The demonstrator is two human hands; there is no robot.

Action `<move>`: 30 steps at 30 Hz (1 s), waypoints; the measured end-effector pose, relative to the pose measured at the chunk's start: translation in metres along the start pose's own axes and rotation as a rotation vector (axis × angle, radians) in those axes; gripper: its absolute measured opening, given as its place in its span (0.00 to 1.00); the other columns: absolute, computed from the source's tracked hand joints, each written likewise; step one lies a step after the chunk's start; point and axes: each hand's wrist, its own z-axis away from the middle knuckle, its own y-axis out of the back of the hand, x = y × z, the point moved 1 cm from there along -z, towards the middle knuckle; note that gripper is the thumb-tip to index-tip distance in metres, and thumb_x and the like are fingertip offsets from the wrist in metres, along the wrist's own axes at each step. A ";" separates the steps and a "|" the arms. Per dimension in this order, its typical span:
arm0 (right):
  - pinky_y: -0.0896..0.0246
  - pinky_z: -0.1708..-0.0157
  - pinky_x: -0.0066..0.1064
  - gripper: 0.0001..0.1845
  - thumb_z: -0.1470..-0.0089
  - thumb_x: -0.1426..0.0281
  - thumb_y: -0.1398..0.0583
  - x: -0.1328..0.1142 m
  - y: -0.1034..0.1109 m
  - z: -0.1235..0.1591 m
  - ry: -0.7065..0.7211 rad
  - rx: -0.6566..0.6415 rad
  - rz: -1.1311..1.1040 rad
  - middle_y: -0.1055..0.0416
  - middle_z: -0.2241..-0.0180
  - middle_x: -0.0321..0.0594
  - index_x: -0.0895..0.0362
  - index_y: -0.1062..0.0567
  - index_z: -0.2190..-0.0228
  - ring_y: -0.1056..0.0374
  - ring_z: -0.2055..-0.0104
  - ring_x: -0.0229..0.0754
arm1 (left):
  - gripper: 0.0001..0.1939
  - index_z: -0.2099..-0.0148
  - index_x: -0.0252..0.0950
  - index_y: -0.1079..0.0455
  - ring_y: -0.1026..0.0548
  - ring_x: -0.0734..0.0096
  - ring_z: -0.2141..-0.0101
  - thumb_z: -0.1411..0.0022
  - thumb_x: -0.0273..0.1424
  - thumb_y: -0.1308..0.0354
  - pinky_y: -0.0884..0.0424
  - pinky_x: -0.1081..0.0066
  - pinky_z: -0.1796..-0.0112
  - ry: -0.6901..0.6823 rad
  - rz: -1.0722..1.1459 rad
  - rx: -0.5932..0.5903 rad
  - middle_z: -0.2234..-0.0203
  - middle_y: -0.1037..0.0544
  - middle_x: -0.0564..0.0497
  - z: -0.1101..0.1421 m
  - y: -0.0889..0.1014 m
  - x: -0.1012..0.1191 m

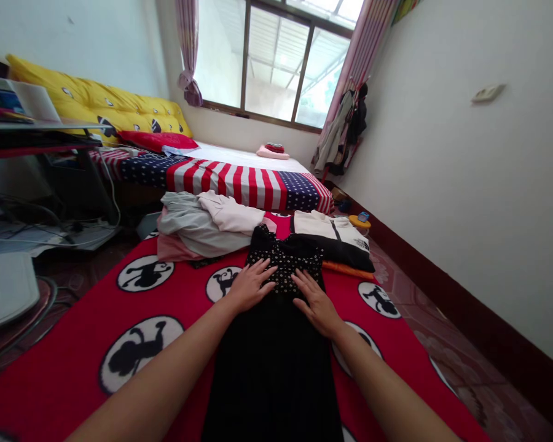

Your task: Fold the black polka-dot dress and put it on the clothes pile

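Observation:
A long black dress (276,356) lies spread lengthwise toward me on a red blanket (188,344) with white circles and dark animal figures. Its upper part (283,261) is black with small pale dots. On the left edge of this dotted part rests my left hand (253,284), fingers stretched out and flat. My right hand (317,304) lies flat on the right edge, its fingers spread. Neither hand grips the cloth. Beyond the dress's left side is a loose heap of grey, pink and pale clothes (193,227). A folded white and black jacket (334,242) lies to its right.
Behind the blanket stands a bed with a striped and starred cover (239,184). A desk (37,126) and a white chair seat (7,288) are at the left. Clothes hang on a rack (345,129) by the window. A yellow stool (359,222) stands near the right wall.

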 end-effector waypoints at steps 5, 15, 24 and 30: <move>0.59 0.35 0.45 0.32 0.44 0.66 0.44 0.011 -0.016 0.007 -0.044 0.100 -0.050 0.52 0.34 0.41 0.52 0.44 0.39 0.60 0.32 0.45 | 0.31 0.34 0.45 0.47 0.51 0.59 0.35 0.37 0.46 0.50 0.52 0.51 0.39 0.015 -0.285 -0.190 0.33 0.49 0.49 0.006 -0.002 -0.003; 0.37 0.55 0.38 0.26 0.51 0.73 0.45 -0.006 -0.008 -0.006 -0.609 0.424 0.132 0.33 0.50 0.48 0.58 0.36 0.49 0.35 0.49 0.51 | 0.28 0.35 0.36 0.43 0.34 0.57 0.44 0.38 0.28 0.51 0.43 0.58 0.42 0.063 -0.369 0.045 0.45 0.31 0.42 -0.005 -0.018 0.030; 0.39 0.58 0.35 0.18 0.58 0.80 0.48 0.008 0.001 0.015 -0.577 0.565 0.228 0.31 0.58 0.42 0.54 0.26 0.65 0.36 0.52 0.47 | 0.28 0.39 0.52 0.37 0.40 0.50 0.40 0.41 0.27 0.45 0.44 0.51 0.42 0.011 -0.366 0.030 0.39 0.38 0.45 0.006 -0.024 0.021; 0.47 0.42 0.46 0.22 0.47 0.65 0.43 0.009 0.023 0.021 -0.395 0.497 0.185 0.40 0.41 0.45 0.55 0.30 0.50 0.45 0.40 0.51 | 0.25 0.40 0.49 0.35 0.51 0.45 0.36 0.38 0.47 0.47 0.47 0.45 0.42 -0.026 -0.295 0.049 0.33 0.52 0.46 0.005 -0.014 0.031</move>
